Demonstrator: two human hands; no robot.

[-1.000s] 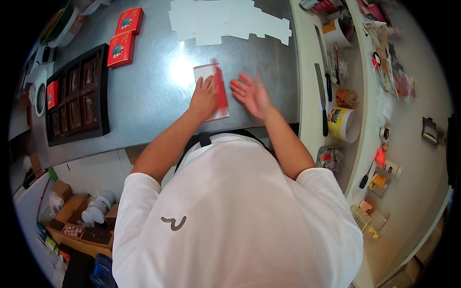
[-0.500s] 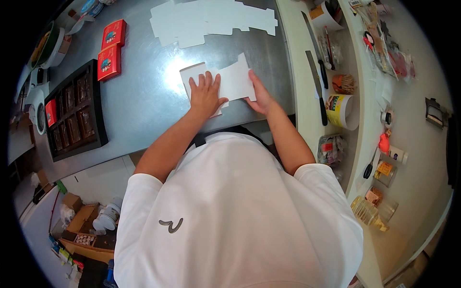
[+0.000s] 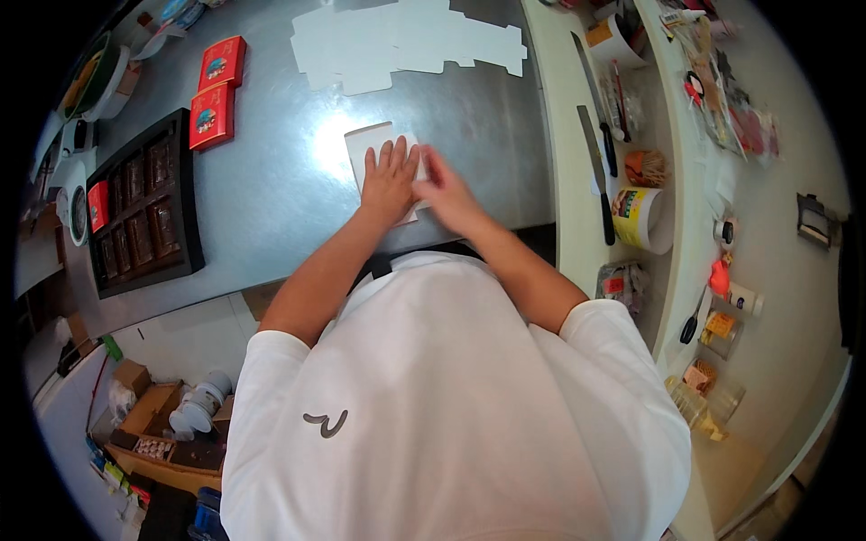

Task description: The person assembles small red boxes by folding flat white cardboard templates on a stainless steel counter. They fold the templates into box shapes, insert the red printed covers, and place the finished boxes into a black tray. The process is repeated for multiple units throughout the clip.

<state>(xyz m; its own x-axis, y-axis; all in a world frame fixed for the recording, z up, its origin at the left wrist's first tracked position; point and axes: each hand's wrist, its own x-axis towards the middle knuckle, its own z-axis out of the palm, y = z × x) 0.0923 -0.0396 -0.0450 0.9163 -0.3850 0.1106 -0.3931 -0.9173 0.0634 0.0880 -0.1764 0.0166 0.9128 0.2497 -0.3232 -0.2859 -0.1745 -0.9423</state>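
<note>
A small white cardboard box blank (image 3: pixel 365 144) lies on the metal table in front of me. My left hand (image 3: pixel 390 185) rests flat on it, fingers stretched out and pointing away from me. At its right edge, close beside the left hand, is my right hand (image 3: pixel 448 191). Motion blurs its fingers, so their grip on the folded-in panel cannot be made out. Both hands hide much of the blank. More flat white box blanks (image 3: pixel 410 41) lie overlapping at the far side of the table.
Two red boxes (image 3: pixel 212 115) and a black tray (image 3: pixel 187 198) of dark brown wrapped pieces stand on the left. On the right, a shelf holds two long knives (image 3: pixel 595 171), a toothpick tub (image 3: pixel 644 169) and a white bucket (image 3: pixel 642 219). The metal table (image 3: pixel 280 207) lies between.
My right hand has moved left, and the blank's right panel, which stretched out flat to the right, is now folded in toward the left hand. The left hand stays in place.
</note>
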